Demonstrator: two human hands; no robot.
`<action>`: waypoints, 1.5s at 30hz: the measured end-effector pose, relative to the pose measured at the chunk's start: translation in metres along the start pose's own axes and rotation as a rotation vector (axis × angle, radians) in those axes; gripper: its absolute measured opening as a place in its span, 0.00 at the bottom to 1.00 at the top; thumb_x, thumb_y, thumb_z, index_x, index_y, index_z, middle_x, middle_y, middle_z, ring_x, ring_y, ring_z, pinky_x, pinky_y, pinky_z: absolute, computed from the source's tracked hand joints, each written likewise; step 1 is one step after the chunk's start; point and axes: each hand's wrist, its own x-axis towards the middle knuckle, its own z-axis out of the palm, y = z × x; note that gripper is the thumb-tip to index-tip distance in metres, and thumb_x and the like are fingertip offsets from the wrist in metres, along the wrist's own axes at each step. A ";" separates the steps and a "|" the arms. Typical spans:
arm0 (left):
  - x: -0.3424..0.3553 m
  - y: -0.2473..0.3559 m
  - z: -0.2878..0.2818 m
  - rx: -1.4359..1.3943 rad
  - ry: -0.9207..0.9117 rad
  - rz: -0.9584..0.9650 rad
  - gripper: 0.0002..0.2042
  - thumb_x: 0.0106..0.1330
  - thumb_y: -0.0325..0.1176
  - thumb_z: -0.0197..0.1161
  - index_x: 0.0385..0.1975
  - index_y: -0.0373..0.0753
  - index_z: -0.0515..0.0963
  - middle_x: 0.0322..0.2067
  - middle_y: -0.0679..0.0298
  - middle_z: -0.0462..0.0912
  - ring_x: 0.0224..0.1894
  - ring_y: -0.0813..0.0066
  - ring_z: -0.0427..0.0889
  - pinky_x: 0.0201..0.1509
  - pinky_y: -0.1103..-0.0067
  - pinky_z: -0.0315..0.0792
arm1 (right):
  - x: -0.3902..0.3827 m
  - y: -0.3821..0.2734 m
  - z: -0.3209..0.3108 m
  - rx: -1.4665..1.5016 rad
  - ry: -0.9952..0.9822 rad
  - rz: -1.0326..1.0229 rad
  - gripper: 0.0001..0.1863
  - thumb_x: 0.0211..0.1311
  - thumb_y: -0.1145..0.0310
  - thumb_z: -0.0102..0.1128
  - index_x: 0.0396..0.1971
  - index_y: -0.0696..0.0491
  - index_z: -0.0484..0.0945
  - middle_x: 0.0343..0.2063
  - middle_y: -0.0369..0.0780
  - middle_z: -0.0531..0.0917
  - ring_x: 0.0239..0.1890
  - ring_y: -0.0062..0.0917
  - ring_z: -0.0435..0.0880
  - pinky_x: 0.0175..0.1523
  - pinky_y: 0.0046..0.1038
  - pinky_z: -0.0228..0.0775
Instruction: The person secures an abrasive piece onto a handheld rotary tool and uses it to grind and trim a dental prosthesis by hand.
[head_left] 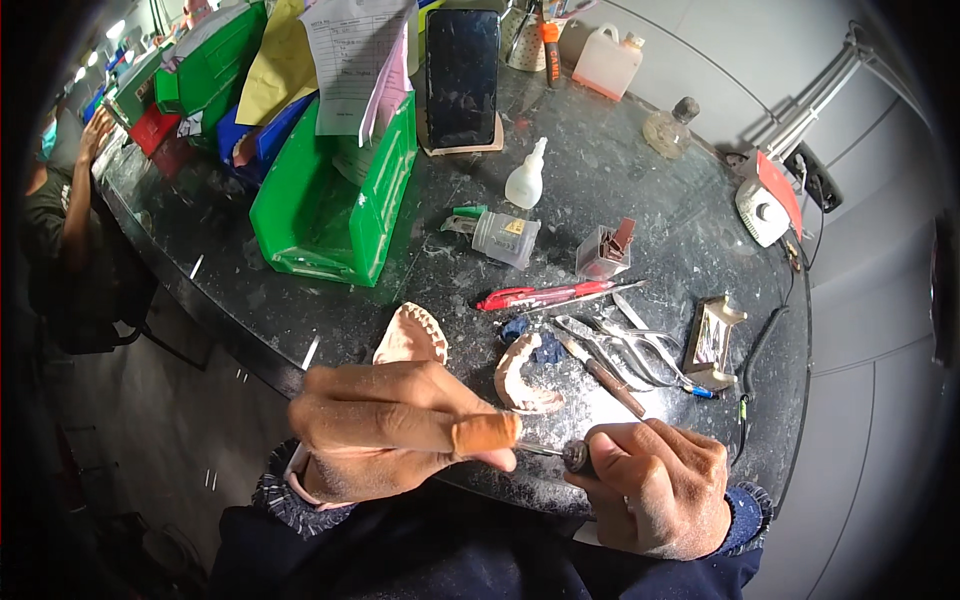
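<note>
My left hand [385, 430] is closed in a pinch, with an orange wrap [487, 434] round one fingertip. From its fingertips a thin metal rod [542, 449] runs across to a dark, round-ended handpiece [576, 457]. My right hand [655, 485] is wrapped round that handpiece, hiding most of its body. Whether the left fingers hold anything besides the rod is hidden. Just beyond my hands lie two pale pink dental casts: one cast [410, 335] behind the left hand, and a horseshoe-shaped cast [518, 380] beside dark blue lumps [545, 347].
Pliers [640, 350], a brown-handled tool [605, 380] and a red pen [540, 296] lie on the dusty dark bench [440, 270]. A metal frame [712, 340] is rightward. Farther off are a green bin [310, 225], a phone [462, 80] and a white bottle [525, 178]. Another person [65, 210] sits far left.
</note>
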 end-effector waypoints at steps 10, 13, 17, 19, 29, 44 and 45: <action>0.001 0.001 0.018 -0.020 0.027 -0.101 0.08 0.50 0.17 0.66 0.27 0.39 0.81 0.21 0.59 0.81 0.18 0.77 0.81 0.19 0.87 0.75 | -0.004 0.011 0.000 -0.072 -0.031 -0.038 0.15 0.47 0.71 0.64 0.34 0.56 0.70 0.21 0.34 0.76 0.16 0.18 0.75 0.17 0.21 0.67; 0.013 0.013 0.013 0.093 -0.047 -0.035 0.05 0.51 0.19 0.66 0.26 0.37 0.81 0.21 0.58 0.80 0.18 0.76 0.80 0.18 0.87 0.74 | -0.003 0.025 -0.007 0.289 -0.221 0.195 0.18 0.52 0.62 0.66 0.34 0.59 0.70 0.21 0.39 0.78 0.19 0.27 0.80 0.22 0.27 0.70; 0.031 0.012 0.021 0.014 -0.167 0.078 0.06 0.52 0.22 0.67 0.30 0.32 0.79 0.23 0.58 0.81 0.18 0.77 0.79 0.22 0.86 0.73 | -0.009 0.055 -0.010 0.473 -0.270 0.141 0.21 0.56 0.54 0.62 0.33 0.59 0.71 0.21 0.45 0.77 0.22 0.41 0.79 0.27 0.32 0.69; 0.025 0.018 0.047 0.101 0.199 -0.451 0.09 0.54 0.28 0.68 0.32 0.31 0.78 0.27 0.60 0.81 0.29 0.75 0.81 0.33 0.85 0.74 | -0.023 0.056 -0.023 0.430 -0.155 0.494 0.17 0.59 0.58 0.59 0.31 0.60 0.72 0.14 0.45 0.73 0.19 0.44 0.74 0.26 0.34 0.64; -0.005 0.008 0.106 0.362 -0.720 -0.415 0.10 0.58 0.30 0.62 0.38 0.36 0.75 0.33 0.60 0.73 0.30 0.63 0.77 0.34 0.73 0.73 | -0.054 0.122 -0.011 -0.136 0.188 0.517 0.13 0.59 0.63 0.59 0.33 0.58 0.72 0.16 0.47 0.75 0.22 0.42 0.78 0.27 0.35 0.67; 0.001 0.008 0.070 -0.897 0.114 -0.861 0.11 0.54 0.30 0.69 0.29 0.32 0.75 0.29 0.56 0.79 0.29 0.71 0.82 0.29 0.83 0.79 | -0.055 0.221 -0.083 -0.519 0.685 0.719 0.13 0.50 0.66 0.66 0.34 0.55 0.77 0.23 0.46 0.79 0.27 0.40 0.79 0.33 0.34 0.69; 0.001 0.010 0.070 -0.907 0.112 -0.847 0.11 0.54 0.30 0.69 0.29 0.32 0.75 0.29 0.56 0.79 0.29 0.71 0.82 0.29 0.83 0.79 | -0.050 0.245 -0.088 -0.599 0.620 0.765 0.16 0.46 0.67 0.67 0.38 0.53 0.78 0.29 0.44 0.81 0.33 0.39 0.81 0.38 0.34 0.72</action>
